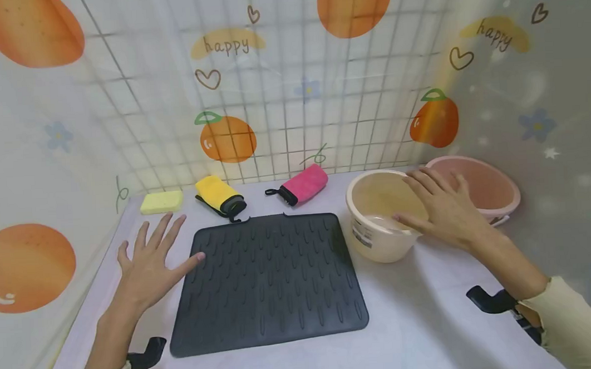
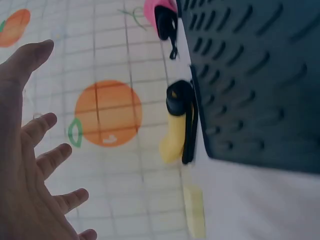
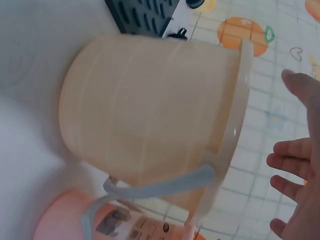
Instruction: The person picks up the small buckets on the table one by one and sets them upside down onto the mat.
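My left hand (image 1: 147, 270) is held over the left side of the table, fingers spread and holding nothing, its thumb overlapping the left edge of a dark grey ridged mat (image 1: 272, 280). In the left wrist view its fingers stretch out past the mat's corner. The right hand (image 1: 444, 210) hovers by the rim of a cream bucket (image 1: 379, 247), fingers extended and thumb apart. Nothing is in its grasp; the right wrist view shows a gap between the fingers and the bucket's rim. A grey handle (image 3: 165, 187) hangs down the bucket's side.
A pink bucket (image 1: 476, 183) stands behind and right of the cream one. Along the back lie a pale yellow sponge (image 1: 162, 202), a rolled yellow cloth (image 1: 218, 193) and a rolled pink cloth (image 1: 305, 184), both with black bands. A fruit-printed curtain (image 1: 282, 118) hangs behind the table.
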Tool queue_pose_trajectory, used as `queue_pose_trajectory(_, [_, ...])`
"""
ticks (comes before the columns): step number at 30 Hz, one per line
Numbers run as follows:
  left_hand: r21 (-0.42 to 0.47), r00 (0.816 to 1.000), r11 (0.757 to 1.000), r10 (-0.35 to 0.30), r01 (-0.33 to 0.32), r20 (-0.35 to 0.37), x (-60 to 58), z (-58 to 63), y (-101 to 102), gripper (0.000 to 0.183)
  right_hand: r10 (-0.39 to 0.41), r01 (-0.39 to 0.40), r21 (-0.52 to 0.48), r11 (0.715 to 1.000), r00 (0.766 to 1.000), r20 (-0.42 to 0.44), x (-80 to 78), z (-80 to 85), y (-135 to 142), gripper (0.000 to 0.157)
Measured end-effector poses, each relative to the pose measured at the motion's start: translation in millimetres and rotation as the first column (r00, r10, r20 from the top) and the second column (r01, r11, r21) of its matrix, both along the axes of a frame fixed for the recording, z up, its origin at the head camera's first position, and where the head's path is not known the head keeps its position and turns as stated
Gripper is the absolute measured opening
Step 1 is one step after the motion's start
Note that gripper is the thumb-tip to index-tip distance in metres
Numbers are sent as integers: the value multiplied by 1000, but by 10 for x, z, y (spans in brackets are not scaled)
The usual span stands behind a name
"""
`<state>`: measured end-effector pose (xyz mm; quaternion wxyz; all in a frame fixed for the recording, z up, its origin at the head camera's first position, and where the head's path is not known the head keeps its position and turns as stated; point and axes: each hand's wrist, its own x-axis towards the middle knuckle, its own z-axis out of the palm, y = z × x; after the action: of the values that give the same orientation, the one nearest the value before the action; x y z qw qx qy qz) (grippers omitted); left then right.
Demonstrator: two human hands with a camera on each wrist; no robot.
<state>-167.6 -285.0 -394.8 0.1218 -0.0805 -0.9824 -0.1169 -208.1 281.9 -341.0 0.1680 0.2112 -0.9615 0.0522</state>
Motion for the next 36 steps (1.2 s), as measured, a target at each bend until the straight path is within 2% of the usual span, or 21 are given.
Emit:
queue_pose_trajectory(6, [44, 997, 998, -42, 45, -59, -33, -126, 274, 90, 87, -88, -32, 996, 996, -31, 79, -43, -169, 74])
queue_pose_trajectory(13, [83, 996, 993, -87, 87, 0, -134, -287, 647, 90, 140, -144, -47, 989, 988, -68, 113, -126, -315, 64])
queue_pose_trajectory(17, [136, 992, 983, -125, 122, 12, -173, -366, 851, 88, 172, -179, -63, 982, 981, -94, 116, -207, -377, 58])
queue_pose_trajectory(24, [235, 985, 957, -174, 170, -6, -225, -482, 1181, 84, 222, -234, -73, 969, 964, -147, 90, -305, -449, 52])
queue_pose_trajectory(29, [291, 977, 933, -214, 210, -17, -247, -515, 1428, 82, 259, -276, -72, 958, 947, -191, 59, -321, -467, 48])
queue_pose_trajectory(36, [344, 961, 901, -277, 266, -19, -300, -554, 1770, 80, 290, -309, -67, 949, 935, -206, 49, -335, -473, 40])
